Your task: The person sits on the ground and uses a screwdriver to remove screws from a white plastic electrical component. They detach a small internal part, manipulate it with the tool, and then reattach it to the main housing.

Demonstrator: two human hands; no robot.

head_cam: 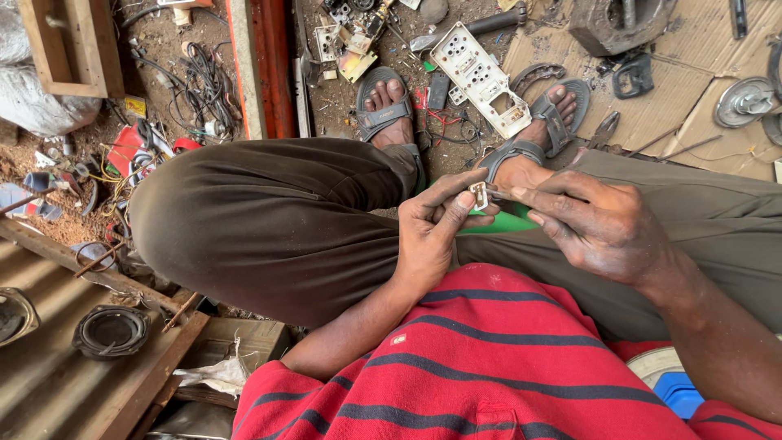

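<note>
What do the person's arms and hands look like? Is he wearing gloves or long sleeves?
No gloves: both the left hand and the right hand are bare and smudged with dark grime. The forearms are bare too. No watch or rings show. The shirt is red with dark stripes.

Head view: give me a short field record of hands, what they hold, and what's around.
left hand: pinches a small metal part between thumb and fingers
right hand: holds a thin tool against that part; tool tip too small to identify
green object: under both hands, resting on the lap, mostly hidden
posture: seated, knees apart, sandalled feet on dirt ground
white plastic panel: lies on the ground between the feet
loose wires: heaped on the ground to the left
round speaker: on corrugated sheet, lower left
</note>
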